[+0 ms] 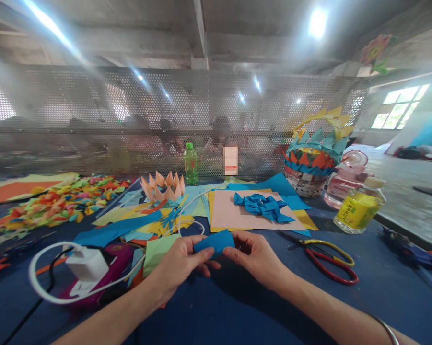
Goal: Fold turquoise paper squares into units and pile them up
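Between my two hands is a small piece of blue paper (216,242), held up just above the dark blue table. My left hand (187,258) pinches its left end, thumb on top. At the right end, my right hand (253,253) grips it between thumb and fingers. Beyond the hands, folded blue paper pieces (262,206) lie on a pale pink sheet (223,211), with yellow and blue sheets under it. Scissors (331,261) with red and yellow handles rest to the right of my right hand. A light green paper (158,254) lies beside my left hand.
A white charger (88,263) sits in a purple power strip (117,256), its cable looping left. Colourful paper scraps (75,201), a peach folded-paper ring (163,188) and a green bottle (191,165) stand farther back. A paper basket (307,167), bottles (359,206) and a glue gun (413,249) are right.
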Available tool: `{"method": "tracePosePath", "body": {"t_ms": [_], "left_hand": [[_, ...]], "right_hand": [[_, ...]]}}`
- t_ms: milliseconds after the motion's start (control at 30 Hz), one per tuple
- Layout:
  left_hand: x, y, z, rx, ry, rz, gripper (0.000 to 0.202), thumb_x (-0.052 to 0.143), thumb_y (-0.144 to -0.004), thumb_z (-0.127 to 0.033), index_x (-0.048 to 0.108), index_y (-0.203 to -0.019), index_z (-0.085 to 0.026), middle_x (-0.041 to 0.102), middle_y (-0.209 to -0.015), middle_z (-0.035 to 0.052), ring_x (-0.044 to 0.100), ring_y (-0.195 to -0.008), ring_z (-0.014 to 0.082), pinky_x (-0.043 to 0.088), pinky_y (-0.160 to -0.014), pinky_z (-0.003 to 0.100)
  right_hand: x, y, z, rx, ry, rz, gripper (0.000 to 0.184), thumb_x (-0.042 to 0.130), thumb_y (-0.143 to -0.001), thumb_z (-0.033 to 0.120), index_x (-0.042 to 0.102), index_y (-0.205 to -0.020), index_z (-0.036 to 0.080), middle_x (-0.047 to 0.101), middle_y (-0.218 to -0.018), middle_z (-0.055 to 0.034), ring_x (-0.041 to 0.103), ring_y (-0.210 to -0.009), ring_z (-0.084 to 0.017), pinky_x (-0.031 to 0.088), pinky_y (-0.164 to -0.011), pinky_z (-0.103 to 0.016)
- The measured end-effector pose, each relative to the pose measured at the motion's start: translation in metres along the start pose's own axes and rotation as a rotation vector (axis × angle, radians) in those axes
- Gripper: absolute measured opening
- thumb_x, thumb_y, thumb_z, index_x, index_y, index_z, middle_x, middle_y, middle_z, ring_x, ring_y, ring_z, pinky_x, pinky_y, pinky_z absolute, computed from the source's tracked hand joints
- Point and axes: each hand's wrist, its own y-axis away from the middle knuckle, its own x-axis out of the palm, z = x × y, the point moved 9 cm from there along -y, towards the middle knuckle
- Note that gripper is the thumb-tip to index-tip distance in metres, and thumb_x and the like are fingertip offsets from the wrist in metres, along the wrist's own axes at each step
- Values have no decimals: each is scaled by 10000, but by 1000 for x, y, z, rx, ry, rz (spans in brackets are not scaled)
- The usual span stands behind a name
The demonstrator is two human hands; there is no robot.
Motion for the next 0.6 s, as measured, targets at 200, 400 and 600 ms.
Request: {"method": "tracePosePath", "body": {"t_ms": [200,400,600], "left_hand": [[2,2,-4,10,1,28,413,728,-695,-514,703,-856,-134,703,-780,69,642,-687,181,459,-547,235],[6,5,-6,13,-14,49,418,708,-707,-510,706,-879,-129,708,-790,71,605,-625,153,460,-564,246],[9,4,-6,10,-25,56,411,704,-700,-523,705,-841,-136,699,-798,68,626,-654,171,469,-552,250]], "right_hand": [[0,-2,-1,0,-114,18,340,663,-798,482,698,-883,155,699,-796,-22,587,-698,-153,421,-596,-237],[-2,-3,-6,43,-150,-15,364,681,-767,516,654,-779,153,659,-660,4,575,-608,-132,417,-582,-238],[-2,-1,-11,102,-126,-46,398,672,-758,546,577,-697,164,663,-652,-7,597,-605,-141,417,-570,-244]]}}
